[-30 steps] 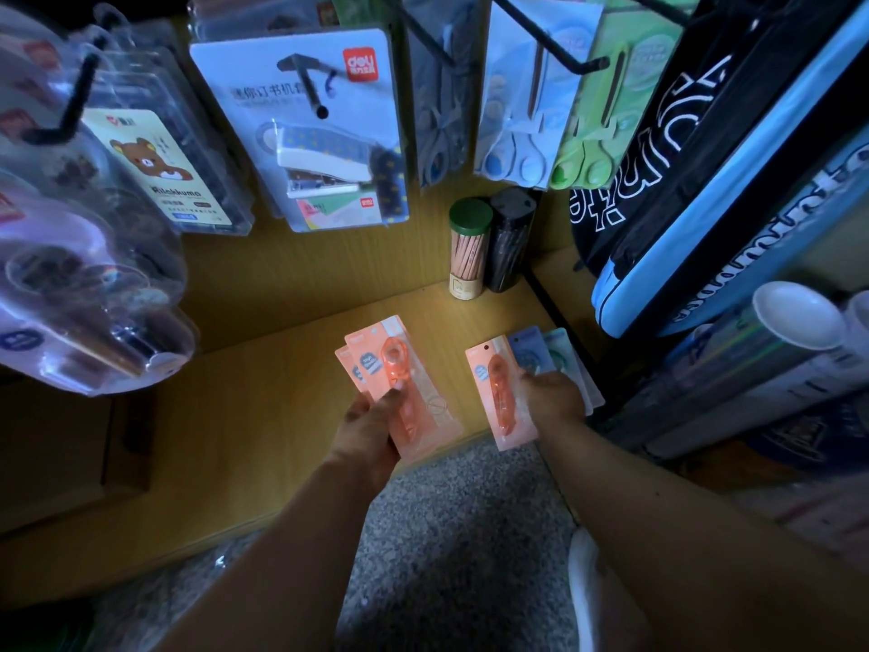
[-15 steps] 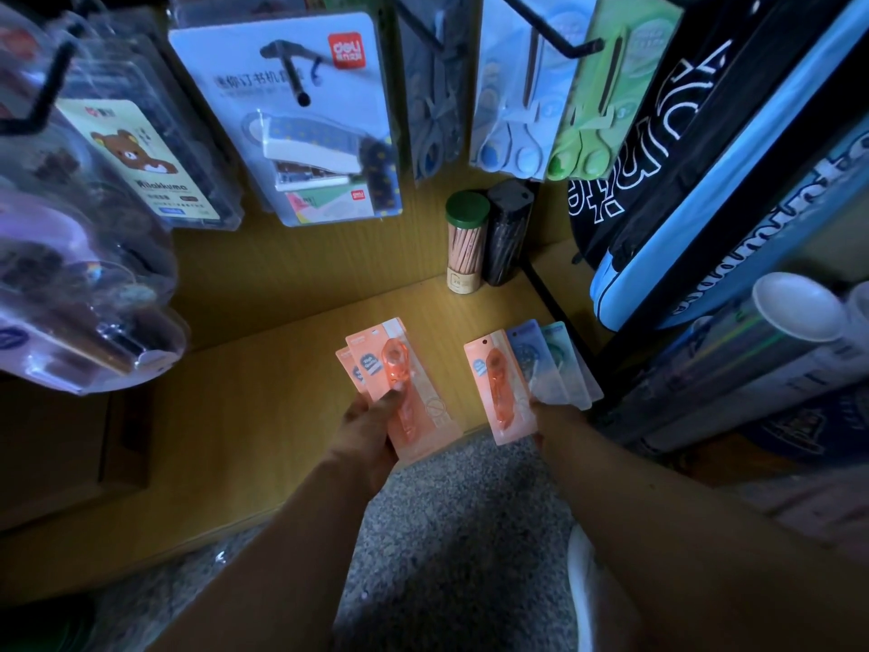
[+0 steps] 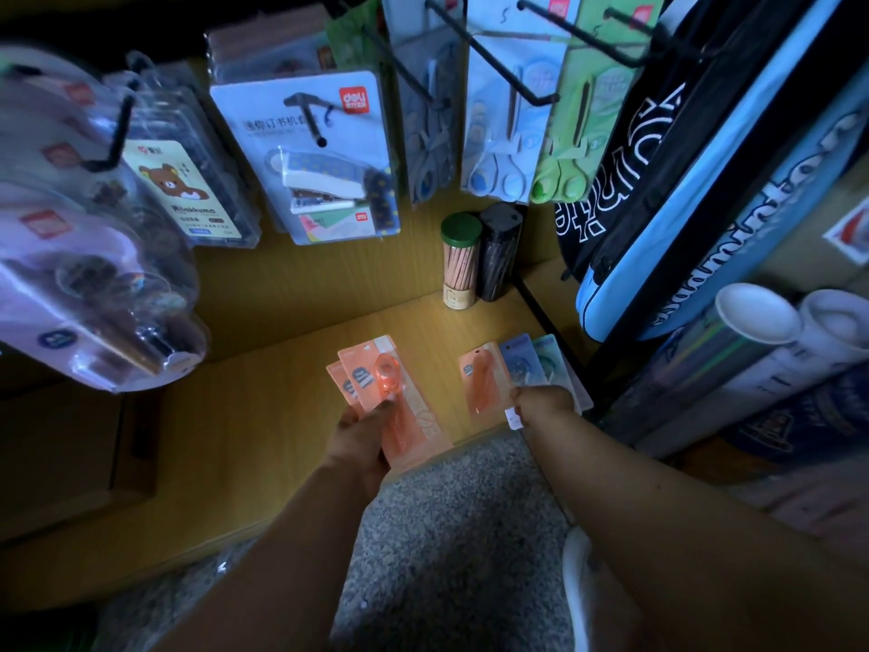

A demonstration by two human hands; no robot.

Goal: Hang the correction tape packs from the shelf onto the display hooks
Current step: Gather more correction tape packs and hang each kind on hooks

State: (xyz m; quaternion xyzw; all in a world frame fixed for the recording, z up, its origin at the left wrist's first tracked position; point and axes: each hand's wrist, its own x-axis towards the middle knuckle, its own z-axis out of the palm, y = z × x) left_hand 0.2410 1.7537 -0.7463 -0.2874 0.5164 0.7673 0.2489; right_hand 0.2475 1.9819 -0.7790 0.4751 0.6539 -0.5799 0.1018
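Head view, left hand: the left hand grips a small stack of orange correction tape packs, thumb across the top pack.
Head view, right hand: the right hand rests on the fanned packs on the shelf; whether its fingers pinch one cannot be told.
Shelf packs: one orange pack, a blue pack and a pale green one, just beyond those fingers.
Long axis: running away from the fingers.
Key relation: display hooks hang well above both hands.
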